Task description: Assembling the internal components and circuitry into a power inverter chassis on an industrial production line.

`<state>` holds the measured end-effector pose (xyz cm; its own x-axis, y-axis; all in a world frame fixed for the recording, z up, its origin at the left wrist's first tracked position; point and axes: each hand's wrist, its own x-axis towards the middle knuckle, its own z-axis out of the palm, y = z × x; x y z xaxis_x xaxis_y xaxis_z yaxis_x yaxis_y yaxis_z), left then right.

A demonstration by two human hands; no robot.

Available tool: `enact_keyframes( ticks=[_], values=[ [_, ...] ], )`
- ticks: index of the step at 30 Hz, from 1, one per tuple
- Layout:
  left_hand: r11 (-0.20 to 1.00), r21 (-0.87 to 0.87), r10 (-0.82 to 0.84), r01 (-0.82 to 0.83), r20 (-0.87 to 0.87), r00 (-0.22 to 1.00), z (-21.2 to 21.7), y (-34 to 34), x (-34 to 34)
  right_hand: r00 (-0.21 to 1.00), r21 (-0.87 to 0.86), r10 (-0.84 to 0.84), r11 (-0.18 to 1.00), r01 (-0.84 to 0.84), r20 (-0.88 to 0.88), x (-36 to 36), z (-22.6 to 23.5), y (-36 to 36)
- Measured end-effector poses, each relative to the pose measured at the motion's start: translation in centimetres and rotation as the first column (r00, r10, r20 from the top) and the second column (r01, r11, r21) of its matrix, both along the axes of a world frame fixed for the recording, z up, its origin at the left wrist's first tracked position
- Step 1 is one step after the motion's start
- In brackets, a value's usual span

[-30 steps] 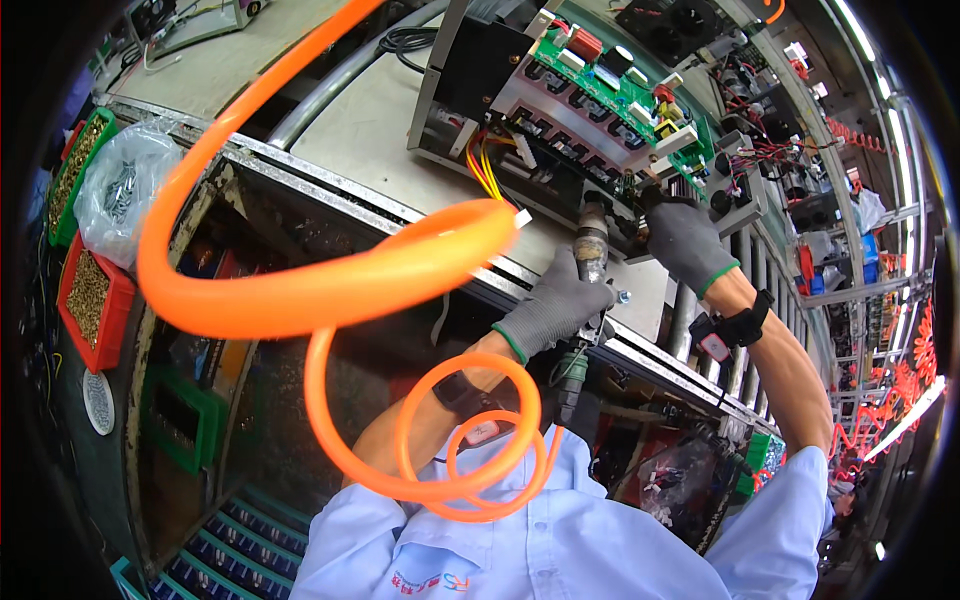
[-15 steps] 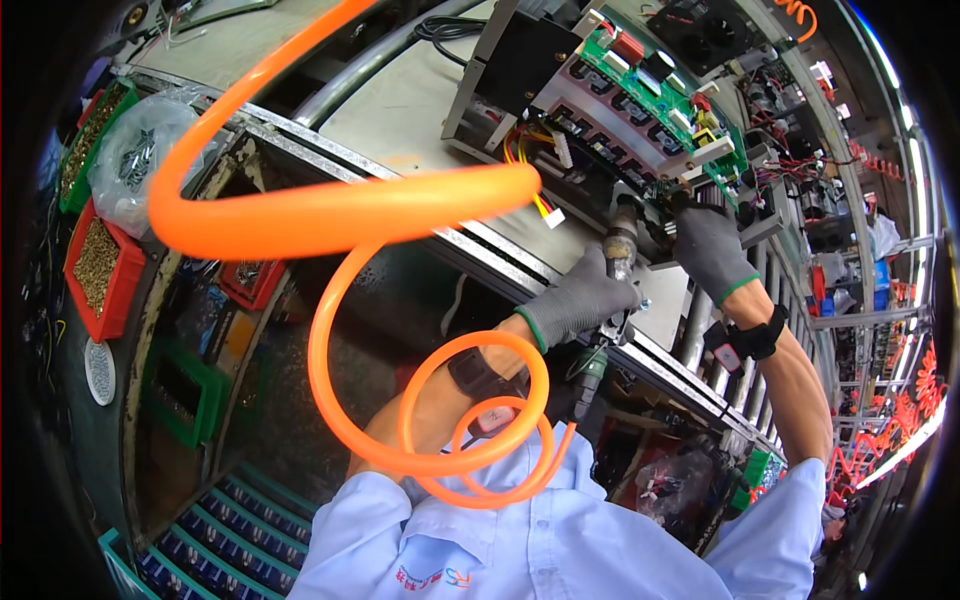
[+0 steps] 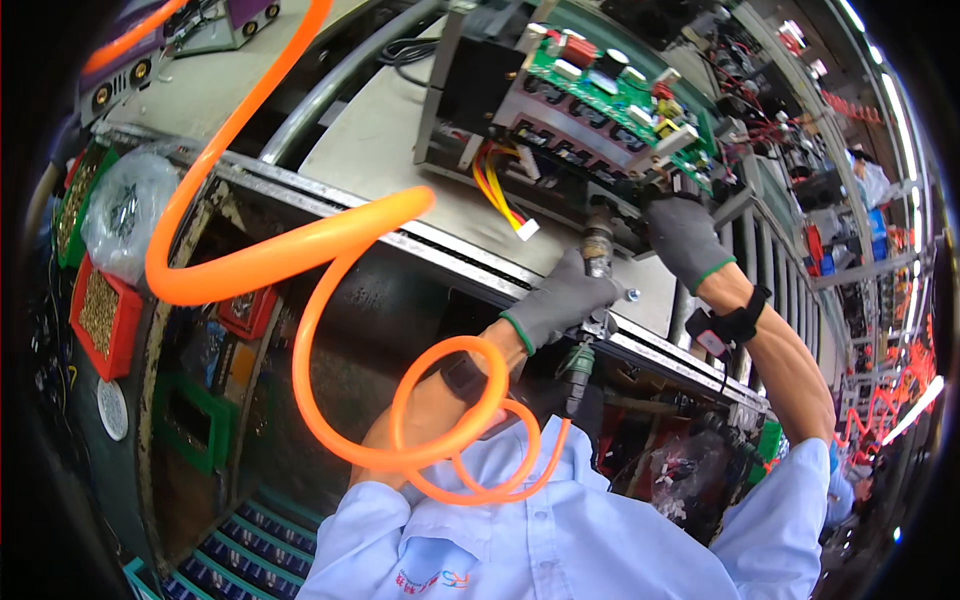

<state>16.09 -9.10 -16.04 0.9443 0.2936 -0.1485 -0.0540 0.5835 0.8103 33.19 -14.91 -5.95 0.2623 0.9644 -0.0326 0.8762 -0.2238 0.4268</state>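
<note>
My left hand [image 3: 567, 302], in a grey glove, is wrapped round an air screwdriver [image 3: 598, 248]. The tool's nose points away from me at the near side of an open metal chassis. A green circuit board [image 3: 607, 92] with capacitors and coils lies in that chassis. Close to the nose, my right hand [image 3: 686, 238], also gloved, has its fingers curled in at the chassis edge; what they pinch is hidden. Yellow and red wires with a white plug [image 3: 527, 230] hang from the chassis. An orange coiled air hose [image 3: 320, 400] runs to the tool's green fitting [image 3: 577, 368].
The chassis stands on a pale board [image 3: 370, 140] over the metal-edged bench. To the left are a red bin of brass screws [image 3: 104, 320], a clear plastic bag [image 3: 130, 215] and a green bin [image 3: 190, 420]. Metal rollers [image 3: 765, 250] run along the right.
The view has shifted, so chassis and hands sit slightly further left. The orange hose loop has swung lower. My left hand keeps its grip on the air screwdriver; my right stays at the chassis.
</note>
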Motion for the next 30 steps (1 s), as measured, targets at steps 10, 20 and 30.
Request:
enact_keyframes(
  ticks=[10, 20, 30],
  values=[
    [0.994, -0.080, -0.079, 0.075, -0.051, 0.996, 1.2, 0.7, -1.0, 0.965, 0.201, -0.026, 0.976, 0.080, -0.260, -4.1, -3.3, -7.8],
    [0.998, 0.018, -0.050, 0.056, -0.228, 0.972, 4.7, 1.4, -6.1, 0.637, 0.388, 0.061, 0.836, 0.389, -0.768, -3.6, -8.7, -10.2],
    [0.993, -0.094, -0.098, 0.076, -0.267, 0.959, 4.0, -0.7, -8.8, 0.071, 0.243, 0.368, 0.446, 0.861, -0.927, -4.9, -8.4, -7.8]
  ],
)
